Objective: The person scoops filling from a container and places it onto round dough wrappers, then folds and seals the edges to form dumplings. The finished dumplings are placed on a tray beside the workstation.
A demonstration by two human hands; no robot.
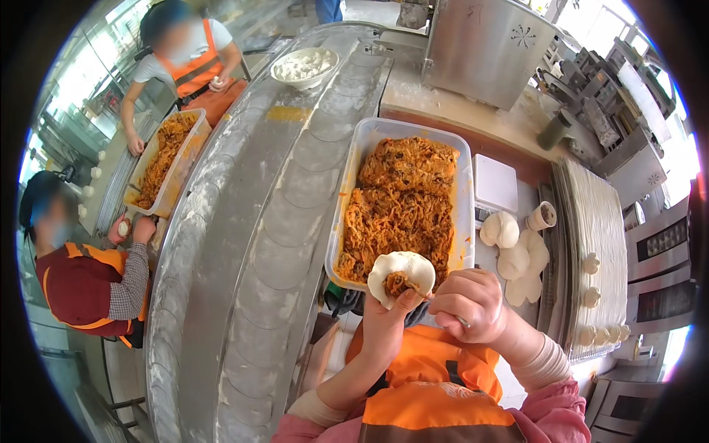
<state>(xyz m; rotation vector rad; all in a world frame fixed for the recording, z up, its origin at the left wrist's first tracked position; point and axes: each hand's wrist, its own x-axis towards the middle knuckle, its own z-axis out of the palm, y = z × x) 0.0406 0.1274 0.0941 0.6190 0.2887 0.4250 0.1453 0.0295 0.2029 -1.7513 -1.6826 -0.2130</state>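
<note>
Cradling a dough wrapper [401, 275], left hand [385, 325]; right hand [470, 304] grips a utensil [443, 310].

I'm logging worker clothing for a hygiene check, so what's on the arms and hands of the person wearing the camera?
Both hands, left hand and right hand, are bare, no gloves. Each forearm has a beige ribbed cuff over a pink sleeve.

A white bowl [303, 66] of flour, a small scale [495, 183], and dough lumps [509, 247] sit around.

Food factory: dough conveyor [288, 199], filling tubs [402, 199]
</note>
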